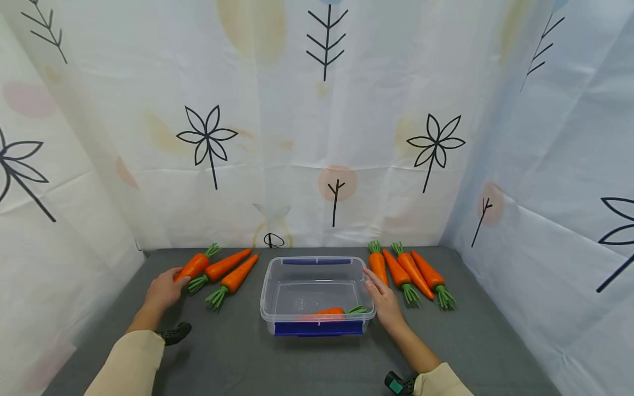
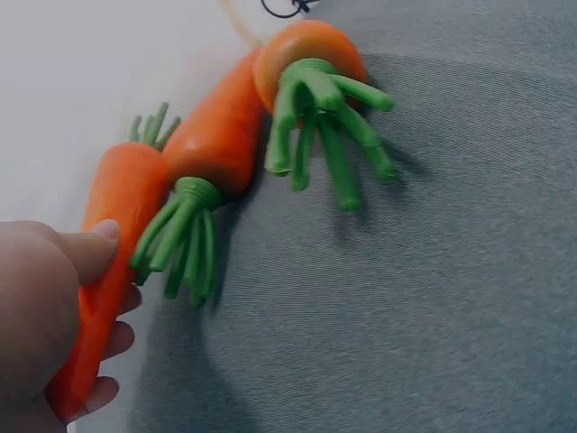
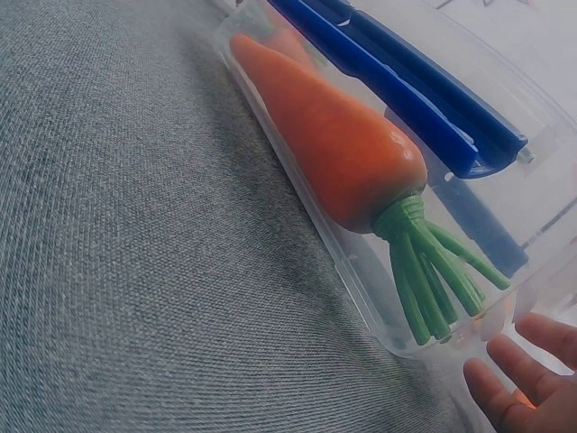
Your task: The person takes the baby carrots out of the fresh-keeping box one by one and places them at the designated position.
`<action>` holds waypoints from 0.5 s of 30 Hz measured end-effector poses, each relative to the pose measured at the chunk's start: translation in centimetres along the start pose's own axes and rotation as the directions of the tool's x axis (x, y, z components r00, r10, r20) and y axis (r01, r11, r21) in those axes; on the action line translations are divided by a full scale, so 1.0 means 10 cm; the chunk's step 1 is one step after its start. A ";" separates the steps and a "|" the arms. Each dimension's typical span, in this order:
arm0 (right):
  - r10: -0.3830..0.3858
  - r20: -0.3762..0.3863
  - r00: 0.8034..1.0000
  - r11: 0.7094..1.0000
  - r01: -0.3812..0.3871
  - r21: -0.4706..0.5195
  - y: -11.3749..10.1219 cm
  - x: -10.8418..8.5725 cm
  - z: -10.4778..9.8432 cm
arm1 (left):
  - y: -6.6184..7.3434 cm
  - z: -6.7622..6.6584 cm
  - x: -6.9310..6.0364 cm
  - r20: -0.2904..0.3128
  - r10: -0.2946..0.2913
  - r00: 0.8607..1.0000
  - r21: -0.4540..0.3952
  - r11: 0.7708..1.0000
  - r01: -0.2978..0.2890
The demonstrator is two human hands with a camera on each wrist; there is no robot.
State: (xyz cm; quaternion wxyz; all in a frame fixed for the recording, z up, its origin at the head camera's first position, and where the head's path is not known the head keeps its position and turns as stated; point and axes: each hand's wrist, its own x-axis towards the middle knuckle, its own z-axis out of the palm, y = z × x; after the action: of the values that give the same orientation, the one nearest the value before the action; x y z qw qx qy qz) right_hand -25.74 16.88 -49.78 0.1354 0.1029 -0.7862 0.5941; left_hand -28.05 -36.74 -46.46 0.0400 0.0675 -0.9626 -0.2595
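Note:
On the left side of the table, my left hand (image 1: pixel 164 290) grips an orange toy carrot (image 1: pixel 194 266) with green stalks. The left wrist view shows its thumb across the carrot (image 2: pixel 126 194) and fingers curled behind. Two more carrots lie just right of it, one (image 1: pixel 228 265) close by and another (image 1: pixel 240 275) beyond. My right hand (image 1: pixel 386 305) rests against the right side of a clear plastic container (image 1: pixel 317 291), fingers fairly straight. Inside the container, a carrot (image 3: pixel 334 135) lies along the near wall, its stalks toward the right hand.
Several carrots lie in a group right of the container, including one (image 1: pixel 428 270) at the outer edge. Blue latches (image 1: pixel 319 328) line the container's near and far sides. A patterned white cloth (image 1: pixel 297 137) encloses the back and sides of the grey table (image 1: pixel 223 357).

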 end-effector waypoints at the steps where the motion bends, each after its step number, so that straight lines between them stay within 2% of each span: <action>1: -0.001 0.001 1.000 1.000 0.001 -0.002 0.00 0.00 0.00 | 0.00 -0.02 0.00 0.008 0.003 1.000 0.010 1.000 -0.003; 7: -0.015 -0.002 1.000 1.000 0.015 -0.006 0.02 0.01 0.00 | -0.01 -0.07 0.01 0.027 -0.014 1.000 0.077 0.997 0.012; 15: -0.011 -0.006 1.000 1.000 0.011 -0.017 0.01 0.01 0.00 | -0.02 -0.04 0.03 0.047 0.004 0.999 0.024 1.000 -0.005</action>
State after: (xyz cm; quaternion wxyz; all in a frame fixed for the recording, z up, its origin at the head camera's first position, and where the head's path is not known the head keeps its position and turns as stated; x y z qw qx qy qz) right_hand -25.82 16.91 -49.81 0.1421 0.1042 -0.7903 0.5868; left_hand -28.29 -37.12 -46.23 0.0172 0.0597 -0.9664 -0.2492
